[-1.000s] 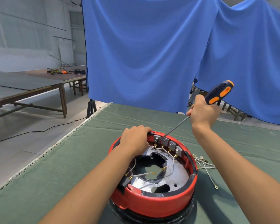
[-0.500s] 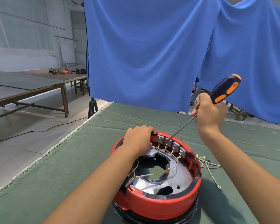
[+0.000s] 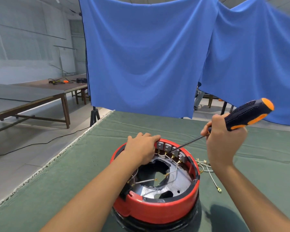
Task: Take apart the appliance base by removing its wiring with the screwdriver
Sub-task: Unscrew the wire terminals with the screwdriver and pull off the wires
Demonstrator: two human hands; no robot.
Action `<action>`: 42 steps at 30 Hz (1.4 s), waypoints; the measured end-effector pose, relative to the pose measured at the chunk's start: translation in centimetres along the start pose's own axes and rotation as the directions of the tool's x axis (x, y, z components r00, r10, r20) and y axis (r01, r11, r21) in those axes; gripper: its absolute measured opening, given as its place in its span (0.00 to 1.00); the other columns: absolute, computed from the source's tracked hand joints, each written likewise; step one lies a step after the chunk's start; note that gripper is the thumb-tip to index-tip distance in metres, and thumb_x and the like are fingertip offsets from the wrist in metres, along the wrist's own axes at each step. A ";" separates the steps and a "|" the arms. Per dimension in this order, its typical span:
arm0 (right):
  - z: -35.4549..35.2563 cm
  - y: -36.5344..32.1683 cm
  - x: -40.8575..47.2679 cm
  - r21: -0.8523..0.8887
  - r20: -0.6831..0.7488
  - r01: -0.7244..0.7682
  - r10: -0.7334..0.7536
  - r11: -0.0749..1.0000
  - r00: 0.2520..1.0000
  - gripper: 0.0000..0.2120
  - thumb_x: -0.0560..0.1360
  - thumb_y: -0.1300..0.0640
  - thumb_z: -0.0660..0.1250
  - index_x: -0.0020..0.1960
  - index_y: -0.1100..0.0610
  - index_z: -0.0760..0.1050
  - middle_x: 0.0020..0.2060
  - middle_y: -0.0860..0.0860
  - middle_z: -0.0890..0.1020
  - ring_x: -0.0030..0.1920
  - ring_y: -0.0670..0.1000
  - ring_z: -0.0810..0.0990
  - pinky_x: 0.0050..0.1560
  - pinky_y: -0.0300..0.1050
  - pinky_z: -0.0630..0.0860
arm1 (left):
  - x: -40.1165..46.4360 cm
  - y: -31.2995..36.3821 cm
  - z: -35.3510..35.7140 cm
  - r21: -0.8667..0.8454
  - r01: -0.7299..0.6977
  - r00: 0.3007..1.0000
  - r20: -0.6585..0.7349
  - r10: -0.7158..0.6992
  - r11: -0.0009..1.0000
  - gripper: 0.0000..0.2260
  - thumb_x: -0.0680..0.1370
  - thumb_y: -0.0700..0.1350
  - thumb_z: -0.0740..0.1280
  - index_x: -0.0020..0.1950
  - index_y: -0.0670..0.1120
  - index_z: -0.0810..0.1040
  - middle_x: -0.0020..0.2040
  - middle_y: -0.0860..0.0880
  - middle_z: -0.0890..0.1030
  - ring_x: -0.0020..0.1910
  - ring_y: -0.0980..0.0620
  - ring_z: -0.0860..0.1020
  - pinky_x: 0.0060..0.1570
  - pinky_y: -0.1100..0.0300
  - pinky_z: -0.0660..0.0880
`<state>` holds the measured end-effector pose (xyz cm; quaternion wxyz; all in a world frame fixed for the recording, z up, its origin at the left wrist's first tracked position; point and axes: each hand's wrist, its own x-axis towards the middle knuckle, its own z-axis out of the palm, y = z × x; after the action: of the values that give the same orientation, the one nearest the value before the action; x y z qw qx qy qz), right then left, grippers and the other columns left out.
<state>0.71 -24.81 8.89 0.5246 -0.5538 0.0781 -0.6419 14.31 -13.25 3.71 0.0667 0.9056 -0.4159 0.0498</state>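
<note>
A round red appliance base lies open side up on the green cloth, showing a silver metal plate, white wires with brass ends and a row of grey terminal blocks at its far rim. My left hand grips the far-left rim beside the blocks. My right hand grips a black and orange screwdriver. Its shaft slants down to the left, with the tip at the terminal blocks.
Loose removed wires with ring and spade ends lie on the green cloth-covered table right of the base. Blue sheets hang behind the table. Long wooden tables stand at the left, and a cable runs across the floor.
My right hand with the screwdriver has moved to the right and lifted the handle, while the tip stays at the terminal blocks. My left hand keeps its hold on the rim.
</note>
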 end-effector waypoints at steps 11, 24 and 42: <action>-1.5 0.7 0.5 0.066 -0.073 -0.069 0.074 0.995 0.995 0.16 0.70 0.61 0.61 0.24 0.50 0.73 0.18 0.50 0.73 0.17 0.50 0.67 0.20 0.34 0.61 | 0.5 3.7 -2.8 0.361 0.004 0.985 -0.162 0.059 0.933 0.06 0.73 0.39 0.61 0.36 0.46 0.69 0.48 0.46 0.81 0.45 0.42 0.78 0.41 0.56 0.70; -1.5 1.1 -0.4 0.095 -0.027 -0.077 0.080 0.992 0.996 0.15 0.70 0.60 0.62 0.26 0.50 0.70 0.20 0.51 0.74 0.18 0.50 0.67 0.20 0.34 0.62 | 1.5 0.1 0.1 -0.197 -0.051 0.997 -0.063 0.039 0.979 0.17 0.80 0.60 0.53 0.47 0.54 0.78 0.48 0.49 0.81 0.53 0.44 0.76 0.47 0.54 0.69; -0.8 0.5 -1.5 0.068 -0.019 -0.074 0.076 0.995 0.997 0.17 0.69 0.61 0.61 0.25 0.48 0.73 0.18 0.48 0.73 0.21 0.50 0.71 0.24 0.37 0.65 | 1.1 -0.3 0.9 -0.086 0.010 0.990 -0.141 -0.022 0.996 0.24 0.78 0.66 0.50 0.40 0.50 0.75 0.44 0.49 0.81 0.46 0.45 0.78 0.40 0.56 0.66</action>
<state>0.11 -24.26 7.28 0.5658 -0.5255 0.0826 -0.6300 15.26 -14.04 2.99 0.1349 0.8995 -0.4044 0.0960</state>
